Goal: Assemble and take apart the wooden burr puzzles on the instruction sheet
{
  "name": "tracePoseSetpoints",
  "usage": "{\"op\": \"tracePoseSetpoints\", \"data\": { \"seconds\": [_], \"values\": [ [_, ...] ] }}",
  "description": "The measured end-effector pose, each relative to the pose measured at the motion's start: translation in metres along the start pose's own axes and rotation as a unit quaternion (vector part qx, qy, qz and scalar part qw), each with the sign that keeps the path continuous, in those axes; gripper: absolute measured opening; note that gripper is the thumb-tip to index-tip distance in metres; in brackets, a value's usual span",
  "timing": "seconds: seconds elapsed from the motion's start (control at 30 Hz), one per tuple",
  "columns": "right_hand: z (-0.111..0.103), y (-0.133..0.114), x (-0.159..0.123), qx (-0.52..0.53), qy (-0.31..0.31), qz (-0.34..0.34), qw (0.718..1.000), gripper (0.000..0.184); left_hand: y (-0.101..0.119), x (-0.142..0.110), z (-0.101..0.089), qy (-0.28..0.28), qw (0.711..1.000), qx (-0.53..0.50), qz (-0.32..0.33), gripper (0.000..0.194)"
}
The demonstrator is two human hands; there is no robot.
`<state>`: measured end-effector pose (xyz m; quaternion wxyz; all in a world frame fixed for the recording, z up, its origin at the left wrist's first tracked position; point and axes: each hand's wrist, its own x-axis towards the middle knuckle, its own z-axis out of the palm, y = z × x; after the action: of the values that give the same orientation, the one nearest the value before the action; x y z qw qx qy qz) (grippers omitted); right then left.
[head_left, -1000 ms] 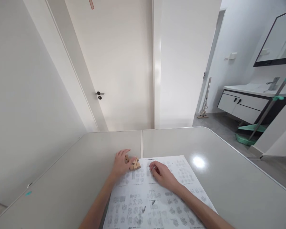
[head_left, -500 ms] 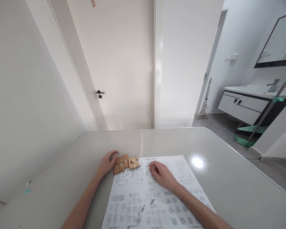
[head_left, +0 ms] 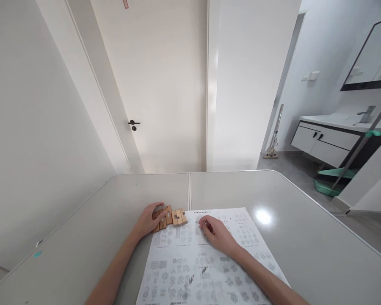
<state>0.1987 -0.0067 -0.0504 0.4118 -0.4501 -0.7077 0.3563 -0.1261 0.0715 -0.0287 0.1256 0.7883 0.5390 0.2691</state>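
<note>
My left hand (head_left: pixel 150 220) lies over the left end of a row of small notched wooden puzzle pieces (head_left: pixel 163 218). Its thumb and fingers are apart, and the thumb reaches across the brown pieces, partly hiding them. Beside these, several paler notched pieces (head_left: pixel 178 217) lie together at the top left of a printed sheet (head_left: pixel 178 250). Resting on the sheet further right is my right hand (head_left: pixel 216 232), its fingers loosely curled in toward the thumb. I see nothing held in it.
The sheet, printed with grey diagrams, lies on a light grey table (head_left: pixel 292 237) with a seam down its middle. A white door (head_left: pixel 165 84) stands beyond. At the right are a washbasin cabinet (head_left: pixel 327 140), a mop (head_left: pixel 274 135) and a green dustpan (head_left: pixel 327 187).
My left hand has moved right, from beside the brown wooden pieces to over them. My right hand keeps its place on the sheet. The view has shifted slightly.
</note>
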Motion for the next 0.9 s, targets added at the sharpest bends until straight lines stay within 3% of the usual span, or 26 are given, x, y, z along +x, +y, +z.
{"op": "tracePoseSetpoints", "data": {
  "seconds": [0.33, 0.53, 0.73, 0.8, 0.9],
  "values": [
    [0.002, 0.002, 0.000, 0.003, -0.004, -0.002, 1.000, 0.017, 0.013, -0.002, 0.009, -0.010, 1.000, 0.005, 0.017, 0.045],
    [0.002, 0.002, 0.000, 0.006, -0.003, -0.002, 1.000, 0.017, 0.011, -0.001, 0.002, -0.018, 1.000, -0.014, 0.000, 0.048],
    [0.001, 0.003, 0.001, 0.007, -0.011, 0.003, 1.000, 0.016, 0.009, -0.008, -0.010, -0.115, 0.992, -0.048, 0.001, 0.081],
    [0.001, 0.003, 0.002, 0.012, -0.011, 0.005, 1.000, 0.016, 0.009, -0.014, -0.009, -0.098, 0.994, -0.031, 0.027, 0.087],
    [0.001, 0.003, 0.002, 0.017, -0.009, 0.005, 1.000, 0.016, 0.011, -0.020, -0.004, -0.061, 0.998, -0.002, 0.031, 0.079]
  ]
}}
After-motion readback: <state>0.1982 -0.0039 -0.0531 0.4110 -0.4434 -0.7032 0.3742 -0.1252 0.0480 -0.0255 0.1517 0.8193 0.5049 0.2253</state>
